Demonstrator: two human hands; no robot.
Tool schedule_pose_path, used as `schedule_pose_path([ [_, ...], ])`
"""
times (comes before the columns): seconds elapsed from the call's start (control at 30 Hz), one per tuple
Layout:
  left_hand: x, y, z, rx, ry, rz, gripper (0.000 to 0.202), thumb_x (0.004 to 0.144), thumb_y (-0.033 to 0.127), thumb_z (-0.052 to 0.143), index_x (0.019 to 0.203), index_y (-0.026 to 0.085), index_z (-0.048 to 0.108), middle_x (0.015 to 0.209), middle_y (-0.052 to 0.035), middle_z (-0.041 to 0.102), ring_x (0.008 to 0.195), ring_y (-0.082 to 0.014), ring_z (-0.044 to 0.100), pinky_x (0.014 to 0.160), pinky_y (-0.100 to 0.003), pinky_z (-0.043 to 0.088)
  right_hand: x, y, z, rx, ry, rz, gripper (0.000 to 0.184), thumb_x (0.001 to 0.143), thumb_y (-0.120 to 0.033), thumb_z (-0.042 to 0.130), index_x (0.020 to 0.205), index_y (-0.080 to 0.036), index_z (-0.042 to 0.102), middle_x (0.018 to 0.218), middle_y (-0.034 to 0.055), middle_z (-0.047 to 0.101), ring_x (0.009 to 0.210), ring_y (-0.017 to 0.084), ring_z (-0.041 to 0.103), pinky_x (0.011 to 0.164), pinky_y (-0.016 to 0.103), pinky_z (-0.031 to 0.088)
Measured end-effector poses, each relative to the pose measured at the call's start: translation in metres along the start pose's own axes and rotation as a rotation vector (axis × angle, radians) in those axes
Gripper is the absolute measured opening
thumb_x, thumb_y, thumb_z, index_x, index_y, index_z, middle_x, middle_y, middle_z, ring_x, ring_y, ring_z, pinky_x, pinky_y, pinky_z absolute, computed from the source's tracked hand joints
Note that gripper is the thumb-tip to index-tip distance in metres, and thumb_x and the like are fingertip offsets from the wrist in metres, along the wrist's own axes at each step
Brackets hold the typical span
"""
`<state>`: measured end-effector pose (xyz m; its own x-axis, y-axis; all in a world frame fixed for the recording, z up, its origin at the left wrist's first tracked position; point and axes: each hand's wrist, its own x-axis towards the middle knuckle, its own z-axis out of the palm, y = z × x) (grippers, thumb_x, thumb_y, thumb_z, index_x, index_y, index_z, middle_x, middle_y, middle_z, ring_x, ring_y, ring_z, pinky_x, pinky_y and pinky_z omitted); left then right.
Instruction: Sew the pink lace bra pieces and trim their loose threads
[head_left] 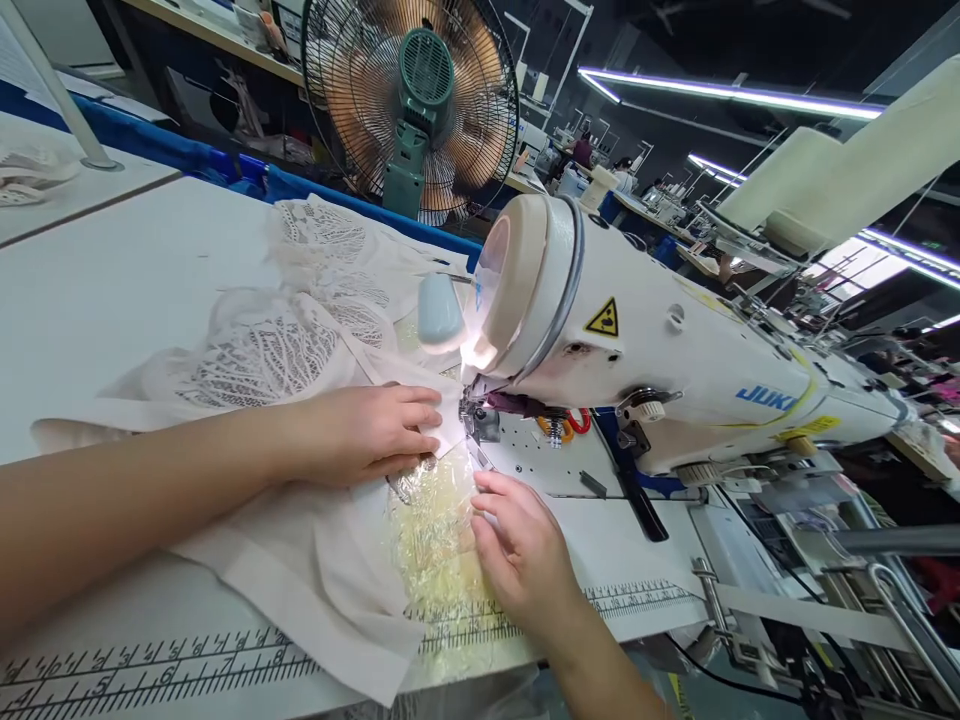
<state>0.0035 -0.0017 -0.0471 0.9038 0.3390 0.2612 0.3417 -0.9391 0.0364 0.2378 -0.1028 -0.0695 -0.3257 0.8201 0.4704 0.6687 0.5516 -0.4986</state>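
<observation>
My left hand (367,432) lies flat, fingers stretched out, pressing white fabric (300,560) down just left of the presser foot (477,420) of a white JUKI sewing machine (675,360). My right hand (517,545) rests in front of the needle, fingers extended and together, on a crinkled clear plastic sheet (439,545) over the fabric. White lace pieces (285,340) lie bunched behind my left hand.
A standing fan (411,105) is behind the table. A printed ruler strip (150,670) runs along the table's front edge. A small lamp (439,310) glows beside the machine head. More sewing stations and people fill the far background.
</observation>
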Motion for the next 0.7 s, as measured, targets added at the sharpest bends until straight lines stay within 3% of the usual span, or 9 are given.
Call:
schedule_pose_path([
  [0.3, 0.008, -0.021, 0.0, 0.072, 0.013, -0.06, 0.029, 0.089, 0.025, 0.043, 0.09, 0.022, 0.072, 0.112, -0.0116, 0.066, 0.119, -0.0294, 0.05, 0.094, -0.039, 0.048, 0.005, -0.007, 0.0, 0.035, 0.067, -0.081, 0.019, 0.082, -0.014, 0.046, 0.09, -0.019, 0.062, 0.099, 0.0106, 0.067, 0.094, 0.02, 0.062, 0.082, 0.036, 0.054],
  [0.43, 0.011, -0.023, -0.001, 0.113, 0.032, -0.062, 0.026, 0.087, 0.024, 0.047, 0.086, 0.02, 0.072, 0.11, -0.0128, 0.066, 0.117, -0.0279, 0.052, 0.098, -0.038, 0.045, 0.003, -0.025, 0.0, 0.073, 0.001, -0.191, 0.019, 0.084, -0.014, 0.045, 0.097, -0.019, 0.059, 0.097, 0.0086, 0.066, 0.092, 0.019, 0.061, 0.083, 0.035, 0.052],
  [0.5, 0.011, -0.021, -0.001, 0.14, 0.019, -0.085, 0.025, 0.088, 0.023, 0.047, 0.087, 0.019, 0.072, 0.111, -0.0137, 0.066, 0.116, -0.0281, 0.052, 0.096, -0.038, 0.046, -0.002, -0.037, 0.007, 0.101, -0.054, -0.237, 0.018, 0.085, -0.023, 0.049, 0.098, -0.018, 0.059, 0.093, 0.0074, 0.065, 0.084, 0.018, 0.06, 0.074, 0.031, 0.053],
  [0.6, 0.009, -0.013, -0.003, 0.213, -0.028, -0.16, 0.025, 0.088, 0.018, 0.046, 0.094, 0.017, 0.071, 0.116, -0.0149, 0.065, 0.117, -0.0305, 0.052, 0.092, -0.041, 0.047, -0.01, -0.054, 0.026, 0.015, -0.101, -0.281, 0.03, 0.078, -0.045, 0.057, 0.092, -0.019, 0.059, 0.083, 0.0044, 0.061, 0.071, 0.018, 0.058, 0.059, 0.028, 0.051],
  [0.7, -0.001, 0.003, -0.01, 0.33, -0.083, -0.243, 0.035, 0.084, 0.005, 0.042, 0.106, 0.015, 0.066, 0.119, -0.0141, 0.063, 0.119, -0.0327, 0.05, 0.097, -0.047, 0.042, -0.009, -0.064, 0.037, -0.222, -0.178, -0.292, 0.022, 0.069, -0.036, 0.067, 0.08, -0.018, 0.058, 0.073, 0.0018, 0.059, 0.062, 0.017, 0.055, 0.05, 0.027, 0.047],
])
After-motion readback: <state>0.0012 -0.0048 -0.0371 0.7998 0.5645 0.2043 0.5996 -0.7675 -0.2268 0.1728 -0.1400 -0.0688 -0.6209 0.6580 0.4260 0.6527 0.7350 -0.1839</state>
